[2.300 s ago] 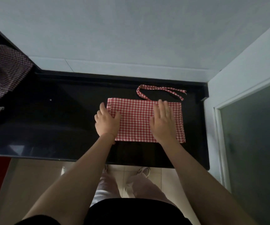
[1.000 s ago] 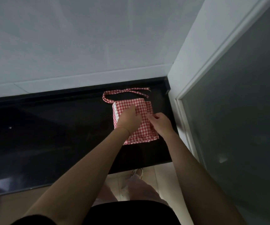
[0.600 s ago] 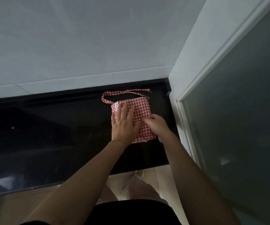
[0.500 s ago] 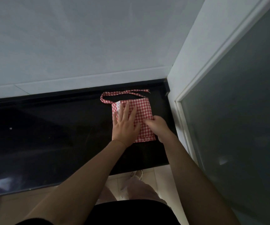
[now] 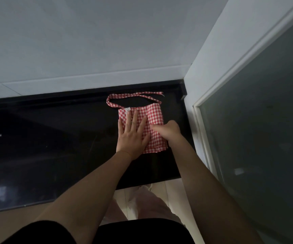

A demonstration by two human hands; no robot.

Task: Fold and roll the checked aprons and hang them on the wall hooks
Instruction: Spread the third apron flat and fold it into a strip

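Note:
A red and white checked apron (image 5: 153, 115) lies folded into a narrow rectangle on the black countertop (image 5: 54, 141), near its right end. Its ties (image 5: 133, 96) loop out toward the back wall. My left hand (image 5: 132, 133) lies flat with spread fingers on the left half of the fold. My right hand (image 5: 168, 130) rests on the right side of the fold with its fingers curled and a thumb or finger pointing left across the cloth. Whether it pinches the fabric is not visible.
A white wall (image 5: 89, 41) rises behind the counter. A white frame with a dark glass panel (image 5: 256, 129) stands close on the right. The counter's front edge (image 5: 142, 184) is near my legs, with pale floor tiles (image 5: 159, 194) below.
The wide apron was folded in half sideways into a narrow rectangle. My left hand flattened onto it and slid slightly up; my right hand stayed at the right edge.

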